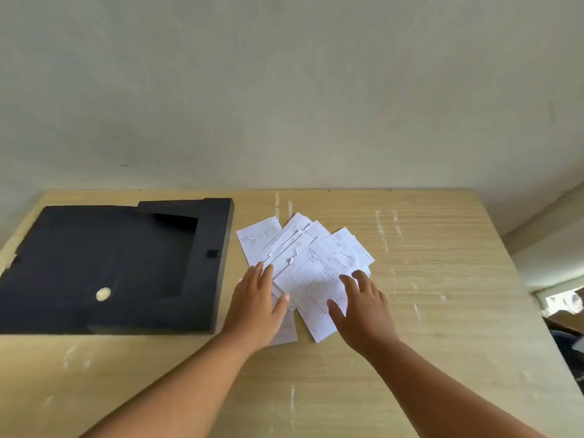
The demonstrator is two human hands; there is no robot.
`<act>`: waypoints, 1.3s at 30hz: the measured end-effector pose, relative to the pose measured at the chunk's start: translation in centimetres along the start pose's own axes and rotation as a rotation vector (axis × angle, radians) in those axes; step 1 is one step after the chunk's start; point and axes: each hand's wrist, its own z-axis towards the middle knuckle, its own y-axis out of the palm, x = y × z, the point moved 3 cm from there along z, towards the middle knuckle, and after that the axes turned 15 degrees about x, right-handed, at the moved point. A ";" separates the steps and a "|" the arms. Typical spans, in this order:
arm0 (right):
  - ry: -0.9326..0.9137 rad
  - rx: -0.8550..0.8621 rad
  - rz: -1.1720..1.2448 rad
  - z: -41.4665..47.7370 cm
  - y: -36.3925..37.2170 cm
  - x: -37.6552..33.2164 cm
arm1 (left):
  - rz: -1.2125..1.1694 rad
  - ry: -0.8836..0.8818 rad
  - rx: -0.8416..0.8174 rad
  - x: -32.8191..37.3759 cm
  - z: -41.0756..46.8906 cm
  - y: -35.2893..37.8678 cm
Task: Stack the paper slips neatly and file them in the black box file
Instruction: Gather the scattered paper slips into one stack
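Several white printed paper slips [305,257] lie fanned out and overlapping in a loose pile on the wooden table [442,279]. My left hand [256,305] rests flat on the pile's left side, fingers spread. On the pile's right side lies my right hand [363,311], also flat with fingers apart. Neither hand grips a slip. The black box file [110,267] lies flat to the left of the slips, its lid down, with a round metal finger ring [103,294] on top.
A plain wall stands right behind the table's far edge. The table's right edge runs diagonally at the right, with dark objects [565,324] on the floor beyond it. Bare tabletop stretches right of the slips and in front of the file.
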 end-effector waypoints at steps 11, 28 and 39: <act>0.147 -0.012 -0.032 2.7 4.5 -0.6 | -0.144 -0.128 -0.097 -1.4 5.5 2.3; 0.177 0.037 0.101 3.4 5.0 -1.3 | -0.191 -0.108 -0.156 -0.7 5.9 3.5; 0.368 0.158 0.172 4.4 4.4 -1.4 | -0.253 -0.144 -0.036 -2.7 4.8 3.0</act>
